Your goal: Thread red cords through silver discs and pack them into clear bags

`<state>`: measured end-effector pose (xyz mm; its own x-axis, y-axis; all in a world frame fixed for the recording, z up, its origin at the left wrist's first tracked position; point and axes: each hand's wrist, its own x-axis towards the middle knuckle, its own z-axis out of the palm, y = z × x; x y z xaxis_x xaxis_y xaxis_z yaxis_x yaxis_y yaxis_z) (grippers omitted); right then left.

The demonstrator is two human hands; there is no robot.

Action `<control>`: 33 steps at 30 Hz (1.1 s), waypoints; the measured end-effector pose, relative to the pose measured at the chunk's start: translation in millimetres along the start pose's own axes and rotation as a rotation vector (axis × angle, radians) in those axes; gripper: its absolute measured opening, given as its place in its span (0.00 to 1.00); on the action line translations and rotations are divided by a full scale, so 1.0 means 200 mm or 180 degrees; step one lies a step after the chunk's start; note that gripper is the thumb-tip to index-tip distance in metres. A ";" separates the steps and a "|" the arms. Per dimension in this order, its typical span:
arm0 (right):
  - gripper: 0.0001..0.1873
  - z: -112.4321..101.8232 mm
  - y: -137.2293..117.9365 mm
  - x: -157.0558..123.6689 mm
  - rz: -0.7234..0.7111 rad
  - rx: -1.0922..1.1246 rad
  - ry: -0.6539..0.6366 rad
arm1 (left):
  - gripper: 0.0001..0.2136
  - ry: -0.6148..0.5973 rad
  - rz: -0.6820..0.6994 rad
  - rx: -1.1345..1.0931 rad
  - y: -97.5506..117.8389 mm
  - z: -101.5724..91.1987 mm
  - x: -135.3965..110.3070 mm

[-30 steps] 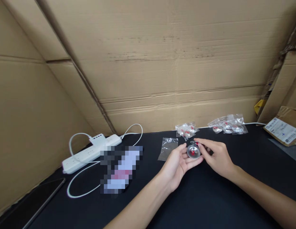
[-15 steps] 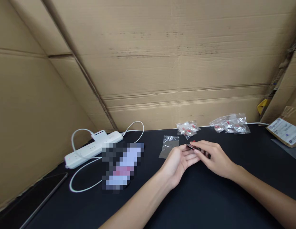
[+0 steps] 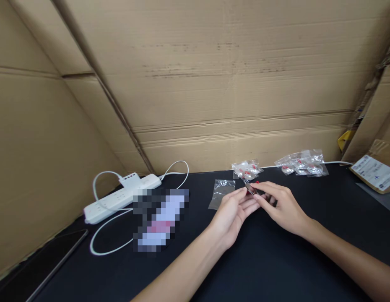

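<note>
A small round metal piece with a red part [image 3: 250, 188] is held edge-on between both hands above the black table [image 3: 276, 268]. My left hand [image 3: 232, 212] cups it from below with fingers curled up to it. My right hand [image 3: 281, 205] pinches its far edge with thumb and forefinger. An empty clear plastic bag [image 3: 222, 192] lies flat just left of the hands. Behind them lie a small clear bag of similar red and metal pieces [image 3: 247, 170] and a larger heap of such bags [image 3: 303, 163].
Cardboard walls [image 3: 214, 84] close in the back and left. A white power strip [image 3: 119, 197] with a looping white cable sits at the left, beside a blurred-out object [image 3: 160, 220]. A dark tablet [image 3: 40, 268] lies at the near left. A labelled parcel [image 3: 375, 172] rests at the right.
The round metal piece lay face-up in my left palm; it has been tipped on edge between the fingers of both hands. Hands stayed in place.
</note>
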<state>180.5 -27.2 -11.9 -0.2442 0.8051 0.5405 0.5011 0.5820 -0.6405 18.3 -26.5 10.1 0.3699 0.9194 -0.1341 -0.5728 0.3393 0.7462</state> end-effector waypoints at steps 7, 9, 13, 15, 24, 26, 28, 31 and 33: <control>0.18 0.00 0.01 -0.01 0.0025 0.0270 0.0051 | 0.05 0.0103 -0.0033 -0.0147 -0.01 -0.02 0.01; 0.18 0.00 0.01 -0.01 0.0001 0.0393 0.0108 | 0.05 0.0064 -0.0029 -0.0149 0.00 -0.02 0.01; 0.18 0.00 -0.01 -0.01 0.0056 0.0583 0.0196 | 0.04 0.0054 -0.0031 -0.0130 0.03 -0.01 0.02; 0.18 0.00 -0.02 -0.01 0.0064 0.0633 0.0196 | 0.04 0.0121 -0.0027 -0.0094 0.04 -0.01 0.02; 0.19 -0.01 -0.02 -0.01 0.0066 0.0615 -0.0014 | 0.06 0.0051 -0.0022 0.0099 0.05 -0.03 0.02; 0.18 0.00 -0.02 -0.01 0.0012 0.0495 0.0025 | 0.06 0.0125 0.0018 0.0126 0.05 -0.03 0.02; 0.18 0.00 -0.03 -0.01 -0.0069 0.0327 0.0198 | 0.05 0.0191 0.0058 0.0140 0.05 -0.03 0.03; 0.16 0.01 -0.05 -0.01 -0.0186 0.0166 0.0528 | 0.05 0.0213 0.0082 0.0108 0.04 -0.02 0.02; 0.16 0.01 -0.06 -0.01 -0.0227 0.0145 0.0620 | 0.06 0.0171 0.0074 0.0074 0.03 -0.02 0.01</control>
<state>172.8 -35.4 -6.7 -0.1105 0.7269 0.6778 0.4491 0.6449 -0.6184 12.6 -22.2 12.2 0.3165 0.9365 -0.1509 -0.5634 0.3136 0.7644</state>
